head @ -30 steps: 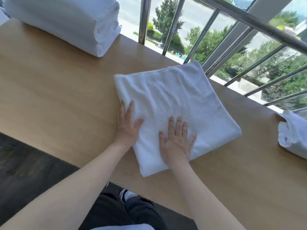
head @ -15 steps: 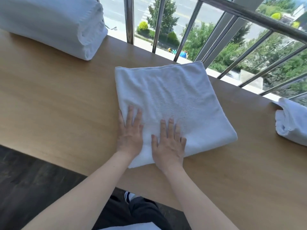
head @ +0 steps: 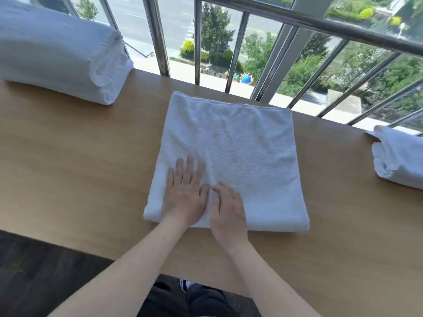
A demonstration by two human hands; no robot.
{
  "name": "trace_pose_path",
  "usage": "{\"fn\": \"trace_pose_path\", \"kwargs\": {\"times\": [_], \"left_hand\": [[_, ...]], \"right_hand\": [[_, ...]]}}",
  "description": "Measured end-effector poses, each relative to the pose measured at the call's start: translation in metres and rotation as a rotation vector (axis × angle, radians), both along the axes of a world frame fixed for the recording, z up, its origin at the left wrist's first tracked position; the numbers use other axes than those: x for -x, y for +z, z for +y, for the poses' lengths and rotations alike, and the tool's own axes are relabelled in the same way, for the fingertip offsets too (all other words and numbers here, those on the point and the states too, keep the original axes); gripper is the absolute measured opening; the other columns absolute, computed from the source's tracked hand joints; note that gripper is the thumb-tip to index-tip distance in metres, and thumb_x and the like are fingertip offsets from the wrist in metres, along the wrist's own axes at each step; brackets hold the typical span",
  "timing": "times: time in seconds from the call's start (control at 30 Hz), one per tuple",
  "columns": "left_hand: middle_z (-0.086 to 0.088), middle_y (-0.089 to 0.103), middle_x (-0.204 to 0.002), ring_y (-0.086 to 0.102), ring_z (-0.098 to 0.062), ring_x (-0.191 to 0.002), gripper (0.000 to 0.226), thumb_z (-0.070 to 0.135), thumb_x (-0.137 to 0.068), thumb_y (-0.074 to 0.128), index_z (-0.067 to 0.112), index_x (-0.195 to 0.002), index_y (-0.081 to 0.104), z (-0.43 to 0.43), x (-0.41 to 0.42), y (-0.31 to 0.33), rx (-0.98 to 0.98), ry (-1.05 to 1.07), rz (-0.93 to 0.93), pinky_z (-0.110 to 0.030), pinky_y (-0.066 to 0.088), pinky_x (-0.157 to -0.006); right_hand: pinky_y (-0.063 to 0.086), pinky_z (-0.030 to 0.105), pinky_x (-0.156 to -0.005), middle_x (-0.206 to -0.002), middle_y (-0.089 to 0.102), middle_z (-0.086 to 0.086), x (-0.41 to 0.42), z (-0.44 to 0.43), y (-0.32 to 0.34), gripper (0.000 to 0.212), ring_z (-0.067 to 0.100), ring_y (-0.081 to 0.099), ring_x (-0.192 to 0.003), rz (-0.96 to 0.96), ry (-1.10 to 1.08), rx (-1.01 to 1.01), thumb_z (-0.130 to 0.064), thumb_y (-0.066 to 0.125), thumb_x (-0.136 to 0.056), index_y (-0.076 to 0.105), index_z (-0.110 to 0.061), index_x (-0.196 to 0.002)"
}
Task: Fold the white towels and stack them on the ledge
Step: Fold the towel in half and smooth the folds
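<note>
The folded white towel (head: 240,145) lies flat and nearly square in the middle of the pale wooden surface (head: 68,170). Both hands are on its near left part: the left hand (head: 185,193) is spread flat with straight fingers pressing the cloth, and the right hand (head: 229,213) rests just beside it with fingers a little bent, gripping nothing. I judge the terry cloth light, limp and slightly grippy, so it would sag open if lifted by one corner, and it is better taken at the thick rounded fold along the near edge. The stack of folded towels (head: 57,56) at far left looks equally fluffy, with rounded ends.
</note>
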State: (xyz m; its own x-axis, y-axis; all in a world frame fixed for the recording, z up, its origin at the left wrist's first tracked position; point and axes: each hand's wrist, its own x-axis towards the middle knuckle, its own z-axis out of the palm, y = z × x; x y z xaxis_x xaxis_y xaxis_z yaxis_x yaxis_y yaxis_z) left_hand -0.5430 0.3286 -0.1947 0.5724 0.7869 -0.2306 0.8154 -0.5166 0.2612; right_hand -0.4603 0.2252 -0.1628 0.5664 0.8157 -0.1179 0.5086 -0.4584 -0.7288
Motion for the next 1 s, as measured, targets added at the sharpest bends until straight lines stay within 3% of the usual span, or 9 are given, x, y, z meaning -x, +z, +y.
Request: {"fn": "trace_pose_path", "kwargs": {"times": [0.07, 0.2, 0.3, 0.37, 0.47, 0.57, 0.67, 0.83, 1.0], "left_hand": [[0.007, -0.028, -0.161, -0.039, -0.013, -0.142, 0.063, 0.053, -0.099, 0.005, 0.035, -0.155, -0.017, 0.011, -0.002, -0.002, -0.013, -0.031, 0.002, -0.037, -0.024, -0.117], [0.009, -0.027, -0.162, -0.04, -0.011, -0.141, 0.063, 0.059, -0.098, 0.004, 0.039, -0.155, -0.017, 0.037, -0.007, -0.004, -0.019, -0.131, 0.028, -0.036, -0.024, -0.117], [0.012, -0.028, -0.162, -0.037, -0.01, -0.143, 0.063, 0.064, -0.096, 0.002, 0.045, -0.153, -0.019, 0.05, -0.012, -0.004, -0.012, -0.146, 0.019, -0.037, -0.022, -0.118], [0.014, -0.028, -0.161, -0.035, -0.01, -0.144, 0.063, 0.065, -0.096, 0.001, 0.047, -0.153, -0.018, 0.053, -0.018, -0.003, -0.01, -0.124, -0.008, -0.038, -0.021, -0.118], [0.014, -0.029, -0.161, -0.033, -0.013, -0.146, 0.064, 0.066, -0.096, 0.003, 0.046, -0.154, -0.015, 0.048, -0.032, -0.003, -0.049, -0.039, -0.012, -0.042, -0.02, -0.119], [0.009, -0.023, -0.164, -0.026, -0.02, -0.149, 0.065, 0.064, -0.097, 0.008, 0.043, -0.155, -0.013, 0.041, -0.044, -0.007, -0.117, 0.033, 0.012, -0.049, -0.012, -0.121], [0.005, -0.01, -0.167, -0.013, -0.023, -0.153, 0.067, 0.061, -0.097, 0.015, 0.039, -0.158, -0.001, 0.041, -0.046, -0.009, -0.147, 0.041, -0.013, -0.052, -0.001, -0.123], [0.0, 0.011, -0.167, 0.004, -0.027, -0.154, 0.068, 0.055, -0.094, 0.03, 0.032, -0.157, 0.023, 0.043, -0.048, -0.011, -0.178, 0.031, -0.102, -0.054, 0.006, -0.122], [0.0, 0.014, -0.167, 0.007, -0.026, -0.154, 0.068, 0.054, -0.093, 0.033, 0.032, -0.157, 0.026, 0.044, -0.045, -0.016, -0.233, 0.029, -0.115, -0.055, 0.011, -0.122]], "right_hand": [[0.016, 0.003, -0.107, -0.136, 0.057, 0.0, -0.002, -0.008, 0.0, 0.025, 0.009, 0.04, -0.131, -0.007, -0.002, -0.002, -0.011, 0.047, -0.102, 0.065, -0.013, -0.12], [0.022, 0.004, -0.107, -0.131, 0.058, -0.002, 0.008, -0.014, 0.0, 0.032, 0.009, 0.045, -0.126, 0.006, -0.031, -0.036, -0.003, 0.048, -0.095, 0.062, -0.012, -0.122], [0.036, 0.025, -0.111, -0.134, 0.052, -0.006, 0.003, 0.0, 0.003, 0.036, 0.008, 0.043, -0.129, 0.115, -0.109, -0.022, -0.011, 0.043, -0.097, 0.053, -0.018, -0.13], [0.039, 0.035, -0.111, -0.137, 0.052, -0.002, -0.009, 0.008, 0.003, 0.038, 0.014, 0.045, -0.131, 0.079, -0.113, -0.043, -0.013, 0.039, -0.097, 0.053, -0.015, -0.132], [0.033, 0.04, -0.113, -0.147, 0.051, 0.004, -0.035, 0.018, -0.004, 0.048, 0.021, 0.042, -0.139, -0.237, 0.041, -0.006, -0.021, 0.034, -0.095, 0.055, -0.014, -0.138], [0.013, 0.046, -0.121, -0.163, 0.027, 0.001, -0.065, 0.027, -0.021, 0.053, 0.02, 0.016, -0.152, -0.424, 0.225, 0.146, -0.032, 0.034, -0.102, 0.035, -0.025, -0.154], [-0.005, 0.053, -0.122, -0.168, 0.003, -0.006, -0.097, 0.041, -0.034, 0.058, 0.014, -0.01, -0.153, -0.49, 0.266, 0.26, -0.048, 0.026, -0.102, 0.013, -0.039, -0.158], [-0.011, 0.046, -0.122, -0.168, -0.002, -0.006, -0.149, 0.075, -0.038, 0.064, 0.015, -0.009, -0.153, -0.557, 0.196, 0.289, -0.052, 0.027, -0.1, 0.004, -0.039, -0.158], [-0.012, 0.041, -0.122, -0.168, -0.006, -0.005, -0.197, 0.106, -0.039, 0.063, 0.012, -0.016, -0.152, -0.532, 0.132, 0.34, -0.05, 0.019, -0.099, -0.002, -0.039, -0.158]]}}
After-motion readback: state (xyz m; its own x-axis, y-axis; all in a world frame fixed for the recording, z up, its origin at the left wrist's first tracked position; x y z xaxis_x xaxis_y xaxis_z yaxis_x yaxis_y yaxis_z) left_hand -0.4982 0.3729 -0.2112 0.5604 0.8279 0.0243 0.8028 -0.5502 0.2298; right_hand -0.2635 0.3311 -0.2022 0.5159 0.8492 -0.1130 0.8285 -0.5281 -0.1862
